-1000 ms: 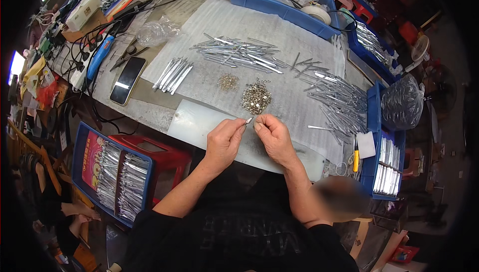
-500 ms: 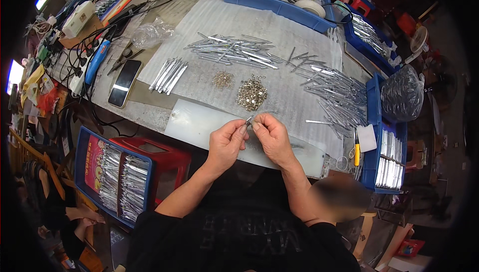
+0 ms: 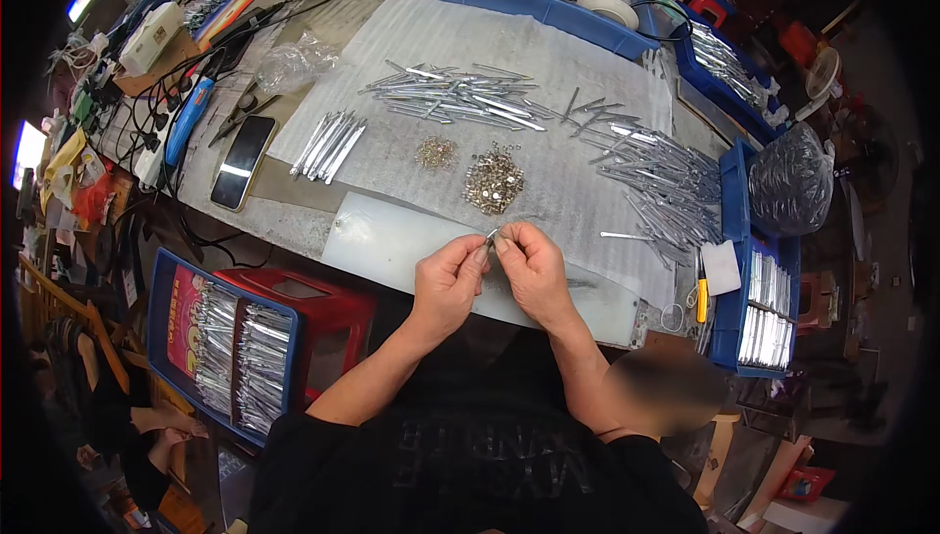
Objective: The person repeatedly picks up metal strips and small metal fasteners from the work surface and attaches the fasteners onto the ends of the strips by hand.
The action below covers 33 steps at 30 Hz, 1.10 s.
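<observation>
Silvery strips (image 3: 264, 358) lie in the left blue bin (image 3: 157, 324).

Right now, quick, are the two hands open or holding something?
Left hand: closed, pinching a small silvery piece.
Right hand: closed in a pinch right by that piece; what it holds cannot be told.
</observation>
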### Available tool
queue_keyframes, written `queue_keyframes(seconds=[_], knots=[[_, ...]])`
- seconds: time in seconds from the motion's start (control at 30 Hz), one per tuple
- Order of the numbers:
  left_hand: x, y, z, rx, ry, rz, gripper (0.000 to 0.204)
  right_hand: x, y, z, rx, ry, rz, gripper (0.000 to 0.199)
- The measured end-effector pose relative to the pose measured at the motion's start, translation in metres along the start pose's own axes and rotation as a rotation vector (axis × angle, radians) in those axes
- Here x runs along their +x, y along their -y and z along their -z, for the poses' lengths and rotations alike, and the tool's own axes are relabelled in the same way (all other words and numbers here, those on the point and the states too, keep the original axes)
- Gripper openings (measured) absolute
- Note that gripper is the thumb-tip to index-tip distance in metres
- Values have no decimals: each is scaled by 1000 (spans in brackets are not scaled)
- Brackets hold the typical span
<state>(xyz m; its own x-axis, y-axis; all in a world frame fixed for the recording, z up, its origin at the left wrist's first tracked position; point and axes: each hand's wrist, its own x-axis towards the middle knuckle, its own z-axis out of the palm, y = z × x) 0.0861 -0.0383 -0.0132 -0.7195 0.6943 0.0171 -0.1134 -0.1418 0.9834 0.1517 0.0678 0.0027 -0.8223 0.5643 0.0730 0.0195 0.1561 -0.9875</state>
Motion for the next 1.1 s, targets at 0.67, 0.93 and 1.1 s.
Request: queue_keyframes(seconds=[0.67, 0.93, 1.1], knots=[[-1, 2, -2, 214, -91, -125, 12, -2, 2, -6, -275, -117, 133, 12], [1, 5, 2, 21, -35, 9, 14, 4, -3, 6, -138, 32, 86, 15], [2, 1, 2, -26, -21, 97, 14, 4, -2, 8, -129, 33, 37, 16]])
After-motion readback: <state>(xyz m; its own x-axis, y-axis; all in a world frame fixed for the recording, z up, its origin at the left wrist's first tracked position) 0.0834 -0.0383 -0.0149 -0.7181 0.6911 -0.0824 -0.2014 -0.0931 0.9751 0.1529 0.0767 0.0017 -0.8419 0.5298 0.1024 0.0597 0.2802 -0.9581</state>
